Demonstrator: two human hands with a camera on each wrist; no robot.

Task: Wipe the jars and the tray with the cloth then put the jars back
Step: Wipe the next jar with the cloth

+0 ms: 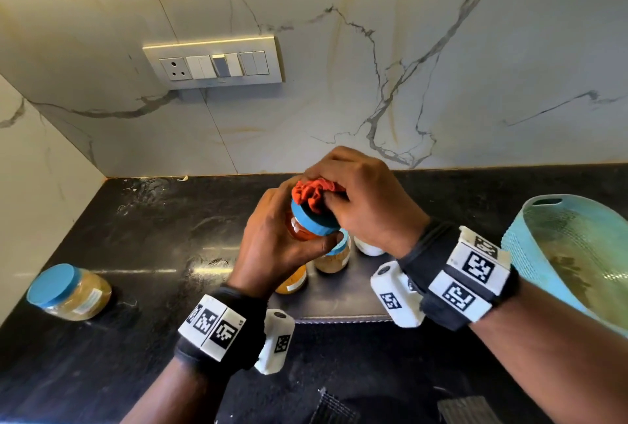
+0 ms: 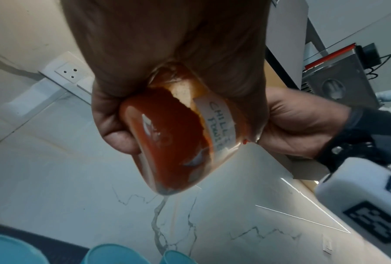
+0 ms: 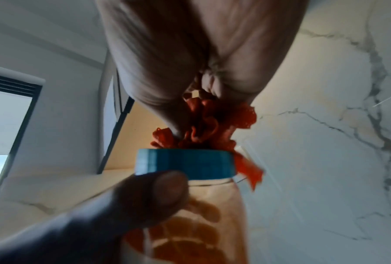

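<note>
My left hand point(image 1: 282, 236) grips a clear jar of red chilli powder point(image 1: 300, 231) with a blue lid point(image 1: 314, 219), held up and tilted above the counter. The jar's paper label point(image 2: 214, 123) shows in the left wrist view. Bunched in my right hand point(image 1: 356, 199) is an orange-red cloth point(image 1: 314, 194), pressed onto the lid's top point(image 3: 185, 164). Below my hands a dark tray point(image 1: 343, 301) carries an orange-filled jar point(image 1: 292, 282), a tan-filled jar point(image 1: 334, 259) and a white jar point(image 1: 368, 248), all partly hidden. Another blue-lidded jar point(image 1: 69, 291) lies tilted on the counter at the left.
A black stone counter point(image 1: 163, 230) runs to a marble wall with a switch panel point(image 1: 214, 62). A teal plastic basket point(image 1: 574, 253) stands at the right edge. Dark ridged objects point(image 1: 465, 408) sit near the front edge.
</note>
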